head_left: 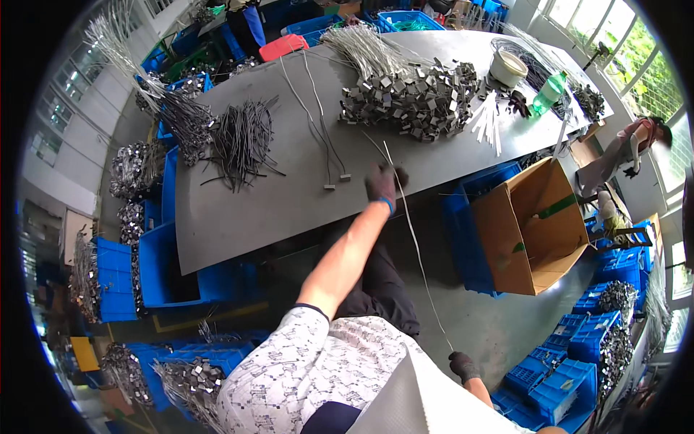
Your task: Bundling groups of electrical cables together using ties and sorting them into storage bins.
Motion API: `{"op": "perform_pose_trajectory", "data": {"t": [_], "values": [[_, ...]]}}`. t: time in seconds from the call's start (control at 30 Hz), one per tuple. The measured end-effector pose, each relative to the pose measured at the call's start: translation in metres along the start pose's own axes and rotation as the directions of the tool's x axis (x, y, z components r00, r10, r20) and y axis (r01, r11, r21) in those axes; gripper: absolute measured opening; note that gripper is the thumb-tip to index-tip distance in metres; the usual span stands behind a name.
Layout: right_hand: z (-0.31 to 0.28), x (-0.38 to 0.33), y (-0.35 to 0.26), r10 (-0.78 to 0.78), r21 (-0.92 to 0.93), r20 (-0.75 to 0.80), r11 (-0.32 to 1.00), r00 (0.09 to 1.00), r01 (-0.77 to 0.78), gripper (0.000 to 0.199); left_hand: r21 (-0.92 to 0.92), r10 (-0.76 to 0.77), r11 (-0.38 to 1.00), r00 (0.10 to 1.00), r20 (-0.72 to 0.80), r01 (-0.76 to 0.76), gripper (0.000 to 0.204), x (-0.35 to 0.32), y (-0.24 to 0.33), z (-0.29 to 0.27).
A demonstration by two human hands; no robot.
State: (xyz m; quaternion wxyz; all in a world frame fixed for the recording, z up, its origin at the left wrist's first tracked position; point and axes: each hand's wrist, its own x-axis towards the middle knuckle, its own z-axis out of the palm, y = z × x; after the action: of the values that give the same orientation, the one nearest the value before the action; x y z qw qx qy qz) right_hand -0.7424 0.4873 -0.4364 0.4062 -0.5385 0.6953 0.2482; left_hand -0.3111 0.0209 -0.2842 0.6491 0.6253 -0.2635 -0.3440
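Note:
My left hand, in a dark glove with a blue band at the wrist, is over the near edge of the grey table. Motion blurs its fingers, and whether they grip anything is unclear. A thin white cable passes close beside it and slants down off the table to my right hand. That hand, also gloved, is closed on the cable's lower end, low at the right. Left of my left hand, two cables with small metal connectors lie on the table, running from a red object.
A heap of metal-ended cables lies at the far middle, black cables to its left. White strips, a white tub and a green bottle are right. A cardboard box stands beside the table; another person is beyond.

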Motion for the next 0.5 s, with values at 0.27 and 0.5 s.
{"op": "perform_pose_trajectory", "data": {"t": [0.27,0.5], "values": [[-0.013,0.073,0.000,-0.079,0.074,-0.037,0.994,0.996,0.081,0.041,-0.358,0.175,0.924,0.980,0.093,-0.131,0.014,0.061,0.115,-0.040],[-0.015,0.070,0.010,0.030,0.169,0.100,0.985,0.995,-0.047,0.026,-0.125,-0.292,0.857,0.672,0.680,0.499,0.014,0.066,0.078,-0.100]]}}
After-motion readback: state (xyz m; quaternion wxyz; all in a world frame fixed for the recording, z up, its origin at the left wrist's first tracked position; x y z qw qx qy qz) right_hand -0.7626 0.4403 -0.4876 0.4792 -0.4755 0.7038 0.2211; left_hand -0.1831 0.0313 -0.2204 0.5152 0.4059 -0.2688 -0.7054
